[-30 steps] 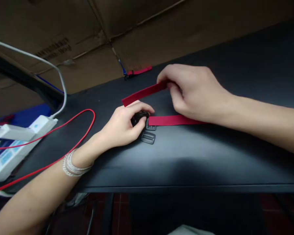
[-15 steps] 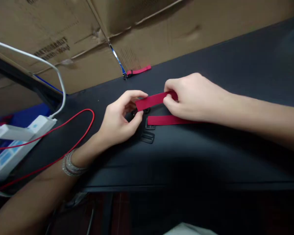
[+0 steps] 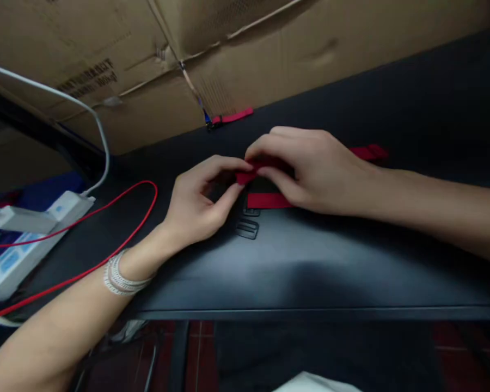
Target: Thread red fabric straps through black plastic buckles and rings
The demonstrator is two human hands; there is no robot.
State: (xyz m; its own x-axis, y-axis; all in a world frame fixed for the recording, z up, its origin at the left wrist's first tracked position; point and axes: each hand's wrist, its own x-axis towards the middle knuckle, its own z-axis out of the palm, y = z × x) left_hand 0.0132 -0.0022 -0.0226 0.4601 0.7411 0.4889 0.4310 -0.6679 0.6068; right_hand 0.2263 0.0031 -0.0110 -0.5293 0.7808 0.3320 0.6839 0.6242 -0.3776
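Note:
Between thumb and fingers, my left hand (image 3: pixel 204 196) pinches the end of a red webbing strap (image 3: pixel 247 175). My right hand (image 3: pixel 306 163) grips the same strap just to the right, its fingertips almost meeting the left ones. More red strap shows behind my right wrist; whether it is the same piece I cannot tell. Below the hands another red strap (image 3: pixel 267 200) lies flat, partly under my right hand, its left end over a black slide buckle (image 3: pixel 252 211). A second black slide buckle (image 3: pixel 247 229) rests on the table just nearer to me.
Cardboard boxes (image 3: pixel 245 71) line the back of the black table (image 3: pixel 212 272). By them lies a short red strap with a black buckle (image 3: pixel 232 116). At left are a white power strip (image 3: pixel 36 245), a red cable (image 3: pixel 147 212) and a white cable (image 3: pixel 102 141).
My right hand has slid left along the strap, close to my left hand. Red strap now shows behind my right wrist. The lower strap and the slide buckles lie where they were.

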